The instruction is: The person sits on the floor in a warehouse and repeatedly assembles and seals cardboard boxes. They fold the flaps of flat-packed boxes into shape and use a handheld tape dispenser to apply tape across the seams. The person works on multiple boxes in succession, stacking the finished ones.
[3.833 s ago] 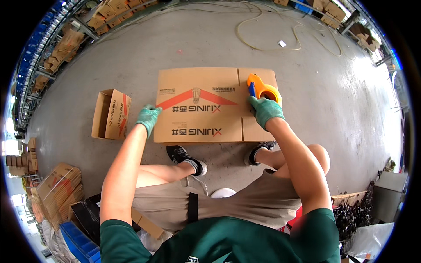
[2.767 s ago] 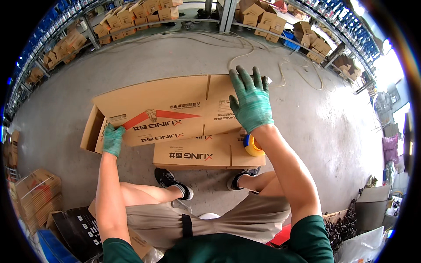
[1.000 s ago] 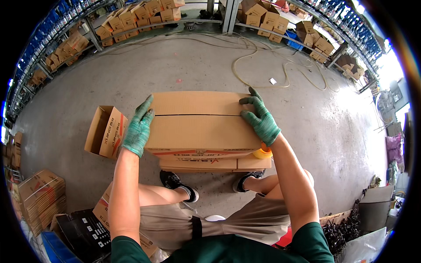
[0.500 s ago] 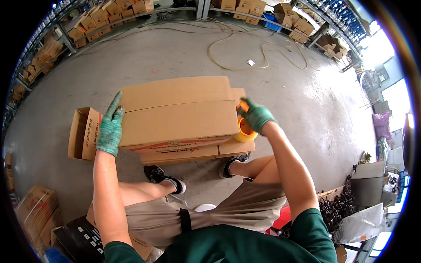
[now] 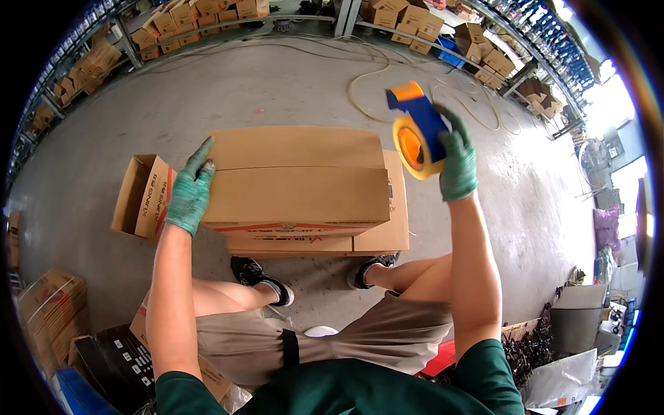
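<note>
A long brown cardboard box [image 5: 297, 194] lies in front of me, its two top flaps folded down and meeting along a seam. It rests on another carton [image 5: 384, 238], which shows at the near side and the right. My left hand [image 5: 187, 195], in a green glove, lies against the box's left end with its fingers stretched out along the edge. To the right of the box and raised above it, my right hand [image 5: 458, 158], gloved too, is closed around a blue and orange tape dispenser [image 5: 430, 128]. A roll of yellow tape sits in the dispenser.
A narrow open carton [image 5: 142, 197] stands left of the box. Shelving with small cartons [image 5: 173, 24] runs along the back, and a hose [image 5: 360, 90] loops on the floor. Flattened cardboard [image 5: 55, 304] is stacked at lower left; dark metal-looking parts [image 5: 526, 353] lie at lower right.
My right hand has picked the tape dispenser up from beside the box's right end and lifted it up and to the right. My left hand stays at the box's left end.
</note>
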The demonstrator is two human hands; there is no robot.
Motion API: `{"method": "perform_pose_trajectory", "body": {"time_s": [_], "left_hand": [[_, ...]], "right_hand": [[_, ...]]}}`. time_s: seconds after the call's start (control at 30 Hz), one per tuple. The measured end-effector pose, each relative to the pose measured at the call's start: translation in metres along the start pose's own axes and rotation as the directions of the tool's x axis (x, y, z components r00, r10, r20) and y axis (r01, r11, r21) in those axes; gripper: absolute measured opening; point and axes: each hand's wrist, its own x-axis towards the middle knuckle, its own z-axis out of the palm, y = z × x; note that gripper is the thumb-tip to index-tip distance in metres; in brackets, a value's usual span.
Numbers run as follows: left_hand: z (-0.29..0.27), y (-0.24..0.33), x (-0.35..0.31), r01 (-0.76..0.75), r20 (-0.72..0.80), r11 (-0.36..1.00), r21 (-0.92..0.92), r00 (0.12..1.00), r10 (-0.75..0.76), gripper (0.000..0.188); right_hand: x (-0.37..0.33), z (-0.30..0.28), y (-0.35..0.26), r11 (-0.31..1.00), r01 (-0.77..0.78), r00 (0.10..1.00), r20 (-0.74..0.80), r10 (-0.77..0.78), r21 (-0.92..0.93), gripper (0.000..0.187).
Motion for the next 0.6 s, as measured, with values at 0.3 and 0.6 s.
{"method": "perform_pose_trajectory", "body": {"time_s": [0.3,0.6], "left_hand": [[0.0,0.003,0.0,-0.036,0.025,0.994,0.106,0.999,0.034,0.045],[0.02,0.037,-0.016,-0.347,-0.159,0.687,0.638,0.814,0.559,0.035]], "right_hand": [[0.037,0.073,-0.03,0.92,-0.089,0.781,0.546,0.303,-0.382,0.054],[0.039,0.043,-0.024,0.87,-0.126,0.692,0.586,0.421,-0.477,0.059]]}}
